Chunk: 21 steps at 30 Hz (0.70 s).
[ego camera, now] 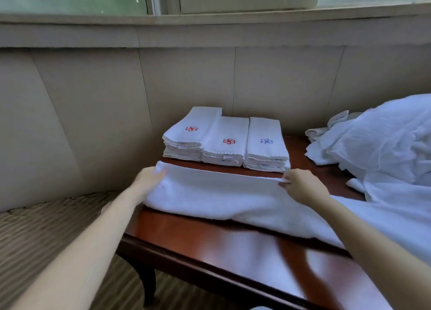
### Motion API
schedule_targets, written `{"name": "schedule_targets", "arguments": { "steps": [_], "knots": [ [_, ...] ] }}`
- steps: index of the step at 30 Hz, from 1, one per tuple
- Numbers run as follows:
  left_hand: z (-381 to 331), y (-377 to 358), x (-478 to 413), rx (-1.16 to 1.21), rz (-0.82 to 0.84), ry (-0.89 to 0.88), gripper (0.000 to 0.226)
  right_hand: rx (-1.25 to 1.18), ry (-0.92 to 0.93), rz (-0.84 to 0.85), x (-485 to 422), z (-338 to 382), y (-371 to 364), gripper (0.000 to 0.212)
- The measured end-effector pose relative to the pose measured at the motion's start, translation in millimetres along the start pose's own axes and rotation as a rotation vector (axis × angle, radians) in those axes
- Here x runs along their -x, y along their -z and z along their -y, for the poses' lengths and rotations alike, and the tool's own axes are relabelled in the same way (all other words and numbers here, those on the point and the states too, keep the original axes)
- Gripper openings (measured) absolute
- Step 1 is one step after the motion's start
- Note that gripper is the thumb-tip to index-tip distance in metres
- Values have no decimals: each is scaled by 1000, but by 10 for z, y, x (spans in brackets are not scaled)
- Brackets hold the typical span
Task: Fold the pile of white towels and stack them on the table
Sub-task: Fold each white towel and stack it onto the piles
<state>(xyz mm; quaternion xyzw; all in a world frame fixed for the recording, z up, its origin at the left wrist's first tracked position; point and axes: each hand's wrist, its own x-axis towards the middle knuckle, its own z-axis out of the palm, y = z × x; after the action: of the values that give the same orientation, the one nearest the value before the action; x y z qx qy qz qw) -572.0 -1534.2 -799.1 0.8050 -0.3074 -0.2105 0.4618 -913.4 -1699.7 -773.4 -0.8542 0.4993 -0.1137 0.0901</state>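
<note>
On table [210,244]: unfolded pile [384,142] at right, half-folded towel [217,193] across the middle, just before folded stacks [224,142]. Grips: left hand [147,179] clutching its left end, right hand [303,186] pinching far edge. Risk: uneven pull skews the fold or shoves the stacks.

Left grip [147,181], right grip [303,186] bare; forearms [109,223] bare, slender.

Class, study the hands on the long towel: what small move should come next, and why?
Probably the left hand should carry its end across toward the right hand, halving the towel. It lies as a long strip, both hands grip its far edge, and it is far wider than the folded stacks behind.
</note>
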Motion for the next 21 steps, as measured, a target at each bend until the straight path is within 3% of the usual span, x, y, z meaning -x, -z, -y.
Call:
{"name": "schedule_targets", "arguments": {
  "steps": [4,8,12,14,18,21],
  "knots": [
    [24,-217,-238,-493,-85,1,37,39,-97,127,-344,-138,-302,35],
    [-53,-389,-291,-798,-226,30,30,57,-162,28,-420,-202,-460,40],
    [-278,-807,-172,-1160,-325,-186,28,74,-143,-43,-300,-207,-510,40],
    [-448,-1219,-19,-1106,-196,-344,26,105,-147,-80,-187,-257,-490,41],
    [-724,-2097,478,-842,142,-479,37,215,-161,-102,159,-637,-340,9],
    [-715,-2278,615,-868,120,-540,41,259,-268,-54,545,-1231,-96,11]
  ]
}}
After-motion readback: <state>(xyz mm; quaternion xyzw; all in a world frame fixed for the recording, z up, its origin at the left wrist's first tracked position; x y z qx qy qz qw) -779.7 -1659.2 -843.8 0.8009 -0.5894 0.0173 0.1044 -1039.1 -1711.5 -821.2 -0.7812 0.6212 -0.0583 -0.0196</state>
